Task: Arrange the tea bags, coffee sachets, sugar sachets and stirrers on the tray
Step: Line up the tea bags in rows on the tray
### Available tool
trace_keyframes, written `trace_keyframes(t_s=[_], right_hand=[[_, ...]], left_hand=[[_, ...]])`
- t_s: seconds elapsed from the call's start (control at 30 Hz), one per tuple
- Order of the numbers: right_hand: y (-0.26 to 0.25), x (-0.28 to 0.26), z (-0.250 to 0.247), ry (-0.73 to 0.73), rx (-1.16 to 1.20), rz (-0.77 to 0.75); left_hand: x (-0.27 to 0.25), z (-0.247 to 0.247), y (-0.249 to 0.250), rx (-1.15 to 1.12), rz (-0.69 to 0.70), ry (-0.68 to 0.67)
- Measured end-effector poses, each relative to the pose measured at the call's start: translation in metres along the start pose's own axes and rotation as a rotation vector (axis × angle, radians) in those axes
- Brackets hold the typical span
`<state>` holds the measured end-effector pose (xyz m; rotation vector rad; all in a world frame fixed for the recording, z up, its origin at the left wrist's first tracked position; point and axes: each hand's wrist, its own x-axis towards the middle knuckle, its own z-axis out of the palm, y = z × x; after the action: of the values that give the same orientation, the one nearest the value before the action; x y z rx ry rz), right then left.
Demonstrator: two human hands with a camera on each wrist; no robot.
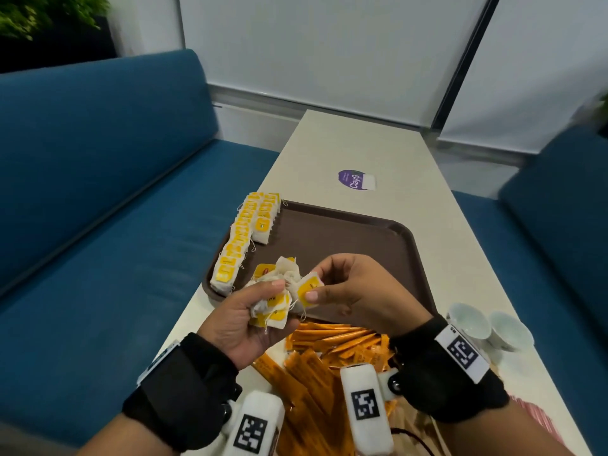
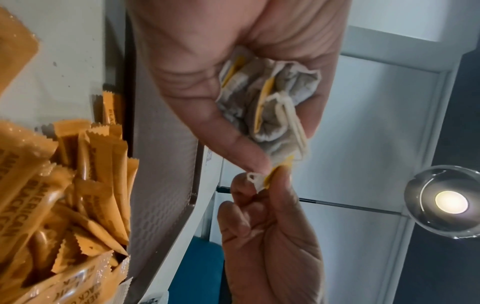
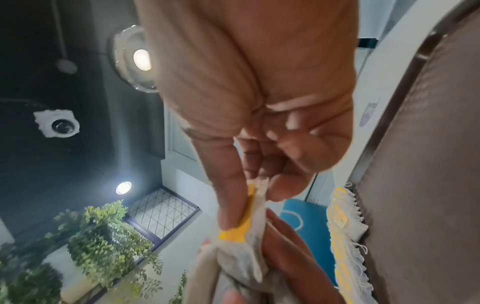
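Left hand [image 1: 241, 319] cups tea bags [image 1: 274, 299] as stock; right hand [image 1: 355, 287] pinches one (for tray [image 1: 345, 238] rows, likely).

Tea bags [image 1: 241, 236] in rows on tray [image 1: 355, 238] left side; coffee sachets [image 1: 329, 350] before tray; cups [image 1: 487, 325] right.

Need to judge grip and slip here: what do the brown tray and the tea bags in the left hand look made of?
Brown rectangular tray: likely moulded plastic, matt, with a fine pebbled texture in the left wrist view. White tea bags with yellow tags, bunched in the left hand: thin, crumpled filter paper, limp, with thread strings.
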<state>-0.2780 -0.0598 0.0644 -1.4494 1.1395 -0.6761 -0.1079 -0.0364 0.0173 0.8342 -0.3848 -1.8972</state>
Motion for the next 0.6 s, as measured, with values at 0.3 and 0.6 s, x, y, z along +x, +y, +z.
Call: trace_keyframes(t_s=[0.3, 0.6], right_hand=[[0.001, 0.004, 0.003, -0.033, 0.108, -0.005], [-0.023, 0.065, -0.014, 0.142, 0.061, -0.066]], left_hand=[[-0.001, -0.015, -0.006, -0.104, 0.058, 0.124], [0.020, -0.033, 0.013, -0.043, 0.001, 0.140]])
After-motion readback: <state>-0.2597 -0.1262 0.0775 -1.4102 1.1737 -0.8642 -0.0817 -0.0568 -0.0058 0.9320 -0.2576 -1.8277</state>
